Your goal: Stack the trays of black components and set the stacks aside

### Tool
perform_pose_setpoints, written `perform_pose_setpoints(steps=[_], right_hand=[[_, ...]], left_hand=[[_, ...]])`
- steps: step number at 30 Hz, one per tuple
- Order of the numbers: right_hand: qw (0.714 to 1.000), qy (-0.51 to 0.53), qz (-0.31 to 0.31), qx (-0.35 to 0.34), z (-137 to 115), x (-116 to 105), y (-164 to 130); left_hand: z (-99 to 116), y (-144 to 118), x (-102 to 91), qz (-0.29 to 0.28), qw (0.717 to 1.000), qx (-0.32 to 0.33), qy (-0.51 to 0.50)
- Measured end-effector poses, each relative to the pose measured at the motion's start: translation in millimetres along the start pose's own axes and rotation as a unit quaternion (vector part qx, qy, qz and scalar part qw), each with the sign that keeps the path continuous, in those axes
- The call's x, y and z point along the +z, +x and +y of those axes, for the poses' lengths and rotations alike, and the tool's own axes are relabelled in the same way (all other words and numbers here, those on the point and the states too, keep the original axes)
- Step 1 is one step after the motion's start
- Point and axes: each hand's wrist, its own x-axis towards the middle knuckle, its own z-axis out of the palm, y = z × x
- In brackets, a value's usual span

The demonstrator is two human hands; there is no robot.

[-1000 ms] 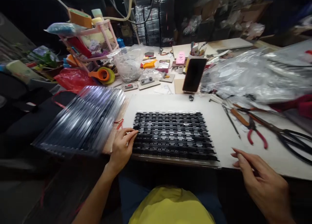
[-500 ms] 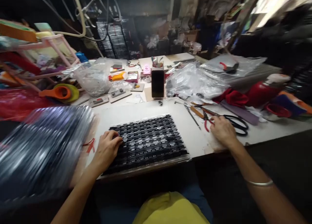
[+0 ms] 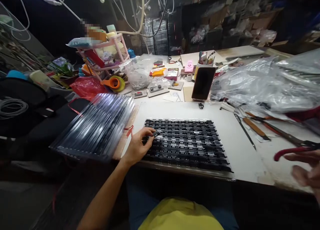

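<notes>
A clear tray filled with rows of small black parts lies on the white worktop. My left hand is over its left side, thumb and fingers pinched on a small black part. At the right edge, partly out of view and blurred, my right hand has its fingers around red-handled pliers; the tool's head is hard to make out. Close to that hand lie large scissors, an orange-handled tool and a thin dark tweezer-like tool.
A stack of filled clear trays stands to the left. Behind the tray are a propped phone, a small black piece and a cup of tools. Plastic bags cover the back right. A pink rack is back left.
The view has swung left, so the worktop sits farther right. My right hand has taken hold of the red-handled pliers. My left hand remains at the tray's left side, a black part now showing in its pinch.
</notes>
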Motion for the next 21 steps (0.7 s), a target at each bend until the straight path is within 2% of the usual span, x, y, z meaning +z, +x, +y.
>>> perform_pose_setpoints(steps=[1, 2, 4, 5, 8, 11, 15, 18, 21], right_hand=[[0.999, 0.044, -0.025, 0.021, -15.4, 13.3, -12.8], [0.985, 0.144, -0.054, 0.077, -30.4, 28.6, -25.2], [0.931, 0.302, -0.137, 0.156, -56.8, 62.3, -47.9], [0.892, 0.352, -0.209, 0.191, -67.3, 79.3, -58.0], [0.79, 0.436, -0.339, 0.266, -87.4, 122.4, -81.3], [0.72, 0.45, -0.439, 0.294, -95.3, 146.9, -94.2], [0.676, 0.46, -0.49, 0.301, -99.6, 156.2, -100.4], [0.663, 0.47, -0.492, 0.311, -102.0, 156.8, -102.0], [0.663, 0.483, -0.473, 0.321, -103.1, 157.3, -102.6]], left_hand=[[3.7, -7.4, 2.9, 0.01, 0.999, -0.026, -0.033], [7.4, -14.7, 6.1, 0.02, 0.997, -0.047, -0.055], [14.7, -27.4, 11.9, 0.038, 0.995, -0.066, -0.064], [18.1, -32.4, 13.9, 0.044, 0.995, -0.065, -0.056], [25.5, -41.9, 15.3, 0.054, 0.997, -0.049, -0.023], [27.4, -47.3, 12.8, 0.049, 0.998, -0.036, -0.009], [24.1, -53.4, 9.9, 0.038, 0.999, -0.028, -0.019], [23.0, -55.3, 9.8, 0.033, 0.999, -0.029, -0.028], [24.2, -54.9, 11.3, 0.033, 0.998, -0.029, -0.036]])
